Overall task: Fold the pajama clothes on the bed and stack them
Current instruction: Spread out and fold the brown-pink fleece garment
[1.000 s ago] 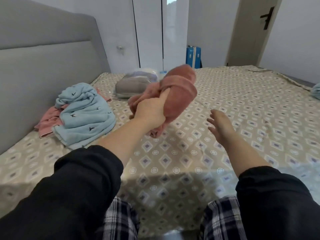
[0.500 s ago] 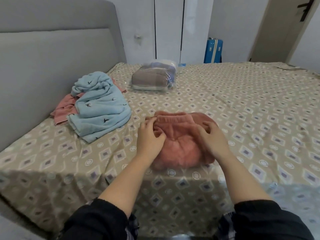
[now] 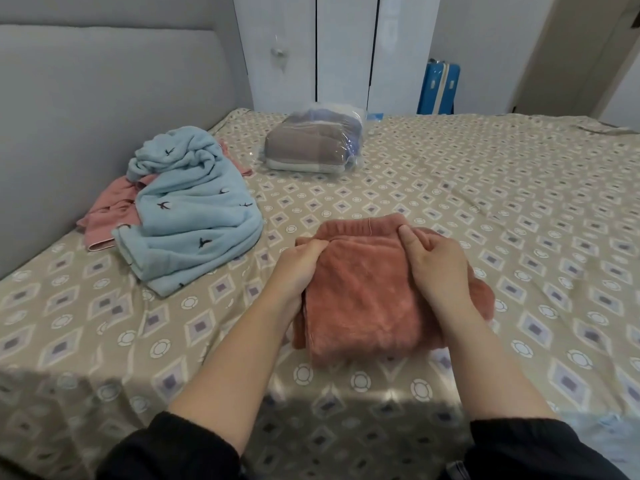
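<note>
A folded pink fleece pajama piece point(image 3: 363, 299) lies on the bed point(image 3: 485, 209) in front of me. My left hand point(image 3: 298, 271) grips its left edge, fingers curled under the fold. My right hand point(image 3: 436, 261) rests on its right half, thumb and fingers pinching the top layer near the waistband. To the left lies a crumpled light blue pajama piece with small bird prints point(image 3: 194, 216). It partly covers another pink garment point(image 3: 110, 209) by the headboard.
A clear plastic bag with folded grey and blue fabric point(image 3: 311, 143) sits further back on the bed. The grey padded headboard point(image 3: 104, 116) runs along the left. White wardrobe doors point(image 3: 346, 53) and a blue suitcase point(image 3: 440, 88) stand beyond the bed.
One second ago my left hand held the pink piece bunched in the air. It now lies folded on the bed with both hands on it, and my view has moved closer.
</note>
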Demonstrator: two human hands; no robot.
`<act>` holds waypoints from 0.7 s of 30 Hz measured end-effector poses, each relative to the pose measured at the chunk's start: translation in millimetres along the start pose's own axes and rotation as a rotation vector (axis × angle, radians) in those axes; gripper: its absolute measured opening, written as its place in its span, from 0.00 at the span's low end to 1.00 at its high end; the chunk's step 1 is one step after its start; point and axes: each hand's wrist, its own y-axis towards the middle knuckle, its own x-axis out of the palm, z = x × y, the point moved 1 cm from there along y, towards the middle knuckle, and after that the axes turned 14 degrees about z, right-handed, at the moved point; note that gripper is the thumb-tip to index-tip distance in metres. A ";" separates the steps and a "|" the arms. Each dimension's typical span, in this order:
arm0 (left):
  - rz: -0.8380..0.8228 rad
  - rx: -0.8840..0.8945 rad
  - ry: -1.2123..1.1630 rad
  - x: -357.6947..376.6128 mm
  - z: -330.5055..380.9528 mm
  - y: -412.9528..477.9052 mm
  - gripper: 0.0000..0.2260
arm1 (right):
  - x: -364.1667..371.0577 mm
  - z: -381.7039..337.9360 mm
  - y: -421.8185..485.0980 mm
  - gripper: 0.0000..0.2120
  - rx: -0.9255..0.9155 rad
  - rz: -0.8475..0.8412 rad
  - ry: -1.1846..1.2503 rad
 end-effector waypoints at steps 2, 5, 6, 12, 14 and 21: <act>0.040 0.138 0.207 0.2 -2.2 3.9 0.15 | 6.9 2.8 -5.7 0.20 -0.058 -0.038 -0.282; 0.142 0.381 0.385 -6.6 -10.4 3.4 0.18 | 10.1 2.9 -10.6 0.18 -0.149 -0.012 -0.549; 0.158 0.382 0.332 -10.4 -12.9 2.3 0.16 | 8.9 -2.8 -10.0 0.18 -0.236 0.037 -0.537; 0.242 0.142 0.074 -22.9 -30.3 2.9 0.13 | 28.3 -50.5 -1.4 0.19 -0.566 -0.172 -0.313; 0.079 -0.037 -0.042 -22.4 -33.3 2.7 0.11 | 42.0 -59.8 3.5 0.22 -0.549 -0.388 -0.428; -0.065 -0.159 -0.116 -18.2 -39.1 2.5 0.12 | 61.1 -58.1 7.6 0.28 -0.468 -0.580 -0.538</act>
